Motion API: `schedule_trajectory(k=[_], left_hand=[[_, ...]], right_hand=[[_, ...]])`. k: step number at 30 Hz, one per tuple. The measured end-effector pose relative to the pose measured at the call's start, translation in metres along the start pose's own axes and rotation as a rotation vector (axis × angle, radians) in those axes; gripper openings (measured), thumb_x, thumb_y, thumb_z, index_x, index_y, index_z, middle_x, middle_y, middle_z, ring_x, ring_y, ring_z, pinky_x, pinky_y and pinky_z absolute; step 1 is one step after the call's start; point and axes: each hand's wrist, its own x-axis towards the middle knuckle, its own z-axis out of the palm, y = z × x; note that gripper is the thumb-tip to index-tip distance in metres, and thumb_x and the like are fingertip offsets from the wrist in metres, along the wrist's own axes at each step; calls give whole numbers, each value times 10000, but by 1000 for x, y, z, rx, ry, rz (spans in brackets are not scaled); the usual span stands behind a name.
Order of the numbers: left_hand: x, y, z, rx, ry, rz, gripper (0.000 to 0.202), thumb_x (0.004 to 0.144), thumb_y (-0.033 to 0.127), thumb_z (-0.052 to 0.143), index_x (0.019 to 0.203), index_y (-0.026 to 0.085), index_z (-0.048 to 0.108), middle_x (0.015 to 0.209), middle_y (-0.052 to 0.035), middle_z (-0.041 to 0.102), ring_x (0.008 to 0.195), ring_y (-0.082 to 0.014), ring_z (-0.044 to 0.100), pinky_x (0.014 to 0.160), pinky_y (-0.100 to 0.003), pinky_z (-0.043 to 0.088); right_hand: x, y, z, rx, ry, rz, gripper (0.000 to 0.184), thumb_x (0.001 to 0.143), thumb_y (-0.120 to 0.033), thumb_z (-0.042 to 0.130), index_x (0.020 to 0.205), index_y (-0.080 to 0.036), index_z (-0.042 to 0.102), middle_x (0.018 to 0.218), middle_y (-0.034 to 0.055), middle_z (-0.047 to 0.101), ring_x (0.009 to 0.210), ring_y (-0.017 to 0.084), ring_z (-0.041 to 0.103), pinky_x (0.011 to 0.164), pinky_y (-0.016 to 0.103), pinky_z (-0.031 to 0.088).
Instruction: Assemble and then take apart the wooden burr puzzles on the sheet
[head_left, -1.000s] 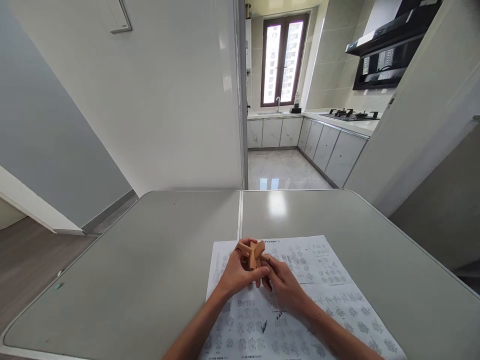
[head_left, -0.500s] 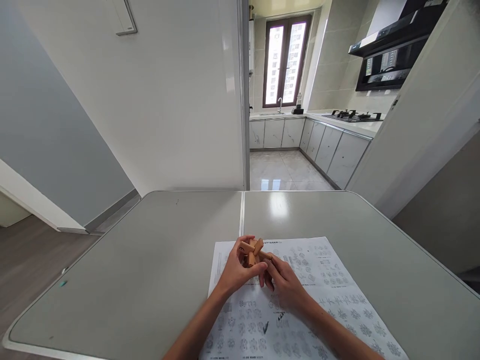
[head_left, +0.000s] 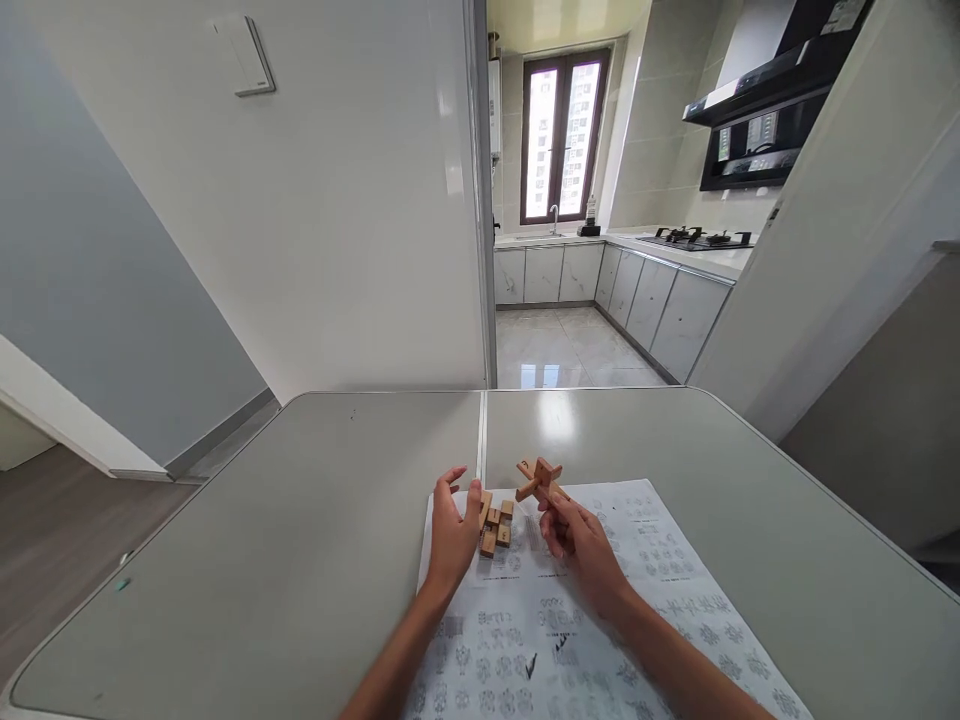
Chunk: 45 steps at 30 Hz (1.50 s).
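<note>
Pinches crossed wooden puzzle pieces [head_left: 540,478] in right hand [head_left: 581,540] grip, raised above the diagram sheet [head_left: 660,590]; holds left hand [head_left: 450,530] released just beside loose wooden blocks [head_left: 495,525] on that sheet; risks the cross slipping apart, probably, under a fingertip-only hold; risks a nudge scattering blocks.

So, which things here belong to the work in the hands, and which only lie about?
In use: right hand holding crossed wooden pieces; left hand beside loose wooden pieces; printed sheet beneath.
Lying about: green speck on table.
</note>
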Motion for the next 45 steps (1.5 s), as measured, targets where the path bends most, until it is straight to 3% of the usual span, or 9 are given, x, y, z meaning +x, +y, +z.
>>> schedule_trajectory(k=[6, 10, 13, 17, 21, 26, 41, 45], left_hand=[[7, -13, 1, 89, 18, 72, 413, 933, 508, 581, 1210, 202, 579, 1345, -144, 606, 1311, -324, 539, 1026, -466, 459], [10, -18, 1, 97, 0, 82, 394, 922, 499, 593, 1178, 199, 602, 1309, -146, 624, 1258, -328, 576, 949, -445, 498], [11, -20, 1, 96, -21, 70, 396, 928, 498, 595, 1180, 191, 606, 1294, -155, 634, 1236, -331, 590, 904, -429, 510], [11, -23, 2, 121, -36, 106, 380, 935, 489, 597, 1163, 186, 615, 1256, -149, 657, 1224, -320, 592, 998, -464, 471], [10, -22, 2, 161, -77, 123, 371, 941, 497, 592, 1148, 190, 616, 1254, -143, 658, 1234, -316, 583, 1054, -478, 439], [9, -19, 1, 211, -108, 121, 356, 950, 502, 572, 1129, 198, 622, 1232, -137, 671, 1195, -301, 605, 1023, -462, 474], [11, -27, 3, 276, -149, 235, 258, 985, 429, 535, 1110, 217, 610, 1161, -109, 691, 1137, -275, 642, 993, -454, 515], [11, -29, 3, 282, -155, 244, 262, 980, 437, 541, 1107, 221, 620, 1160, -105, 693, 1126, -274, 647, 949, -434, 535]], right_hand=[[4, 1, -4, 85, 11, 28, 400, 916, -582, 639, 852, -189, 682, 657, -5, 602, 467, 98, 395, 462, 251, 350], [9, 2, -8, 153, 64, 27, 381, 901, -561, 666, 829, -187, 663, 666, -6, 608, 458, 91, 398, 445, 243, 377], [15, 5, -14, 259, 140, 46, 312, 878, -498, 704, 851, -190, 662, 691, -10, 613, 446, 86, 397, 409, 237, 379], [25, 6, -28, 361, 281, 13, 245, 856, -430, 745, 878, -208, 644, 699, -25, 607, 437, 77, 411, 374, 219, 391], [29, 0, -40, 380, 430, -66, 267, 844, -445, 760, 855, -216, 623, 672, -41, 604, 443, 77, 458, 377, 203, 427], [31, -8, -49, 450, 542, -66, 265, 814, -413, 779, 841, -210, 610, 658, -47, 631, 451, 67, 486, 401, 175, 448], [43, -5, -67, 614, 555, -112, 159, 775, -284, 729, 772, -211, 587, 639, -59, 622, 484, 63, 556, 388, 144, 437], [46, -6, -73, 646, 530, -125, 180, 761, -294, 713, 746, -219, 550, 602, -79, 583, 449, 51, 513, 394, 139, 432]])
